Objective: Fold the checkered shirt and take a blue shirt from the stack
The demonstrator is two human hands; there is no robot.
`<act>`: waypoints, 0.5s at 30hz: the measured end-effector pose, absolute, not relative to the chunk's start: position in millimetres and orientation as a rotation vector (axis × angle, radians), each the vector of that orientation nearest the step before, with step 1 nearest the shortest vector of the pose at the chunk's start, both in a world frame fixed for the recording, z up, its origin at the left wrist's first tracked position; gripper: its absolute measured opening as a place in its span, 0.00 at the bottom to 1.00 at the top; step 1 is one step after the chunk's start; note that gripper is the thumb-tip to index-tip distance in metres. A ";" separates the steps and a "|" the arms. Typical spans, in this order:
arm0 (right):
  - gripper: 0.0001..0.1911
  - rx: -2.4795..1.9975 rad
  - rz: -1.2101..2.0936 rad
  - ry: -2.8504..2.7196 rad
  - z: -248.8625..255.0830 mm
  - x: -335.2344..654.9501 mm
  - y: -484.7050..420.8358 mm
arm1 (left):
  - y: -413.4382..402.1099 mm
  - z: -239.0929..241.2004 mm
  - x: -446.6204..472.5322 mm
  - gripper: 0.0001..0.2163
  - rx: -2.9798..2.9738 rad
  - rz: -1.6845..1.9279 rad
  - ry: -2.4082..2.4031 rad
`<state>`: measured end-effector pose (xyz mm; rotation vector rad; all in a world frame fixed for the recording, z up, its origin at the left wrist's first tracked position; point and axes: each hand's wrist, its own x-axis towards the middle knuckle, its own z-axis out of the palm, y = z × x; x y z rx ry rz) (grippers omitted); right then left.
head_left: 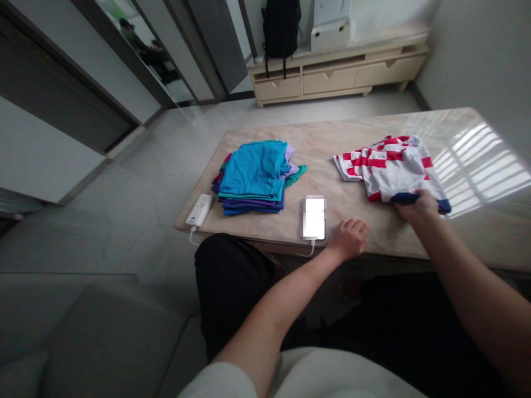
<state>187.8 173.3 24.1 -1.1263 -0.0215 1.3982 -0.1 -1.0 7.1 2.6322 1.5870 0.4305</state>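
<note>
Left hand (347,236) lies palm-down on the near edge of the surface (332,143), fingers loosely curled under, holding nothing, forearm running in from the lower middle; right hand (418,205) reaches farther right, fingers clamped on the near dark-blue hem of the checkered shirt (390,166), arm stretched in from the lower right corner; the two hands sit apart, left one just right of the phone (314,217).

Right fingertips are buried under the cloth, so the exact pinch is hard to make out; phone screen is blurred to a white block; its cable drops off the near edge and is cut off by the lap; lower layers of the folded pile (257,177) show only as thin coloured edges; right forearm runs out of frame.

Shirt is soft crumpled fabric, red-and-white squares with a blue trim, lying bunched on the right part of the surface; pile at left is flat folded knit, turquoise on top, purple, blue and green below; white power bank (199,210), rounded slab, sits at the near-left corner with a cable; surface is glossy pale stone, rectangular, window glare on the far right; pale wood cabinet (336,74) with drawers stands far behind, black backpack (281,27) on it.
</note>
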 end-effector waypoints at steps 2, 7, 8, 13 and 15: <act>0.11 -1.125 1.395 -0.031 22.9 187.5 172.9 | -1.0 7.4 0.1 0.16 2.637 0.442 1.585; 0.13 -1.137 1.413 -0.062 20.6 187.0 173.6 | -0.7 6.9 -0.3 0.15 2.640 0.445 1.580; 0.14 -1.148 1.424 -0.067 20.5 186.8 173.3 | -0.7 6.7 -0.5 0.15 2.641 0.442 1.579; 0.15 -1.214 1.454 -0.094 22.4 185.2 169.9 | -0.5 6.9 -0.9 0.14 2.658 0.428 1.578; 0.15 -1.241 1.459 -0.105 23.9 184.6 168.0 | -0.4 7.1 -1.1 0.14 2.668 0.436 1.574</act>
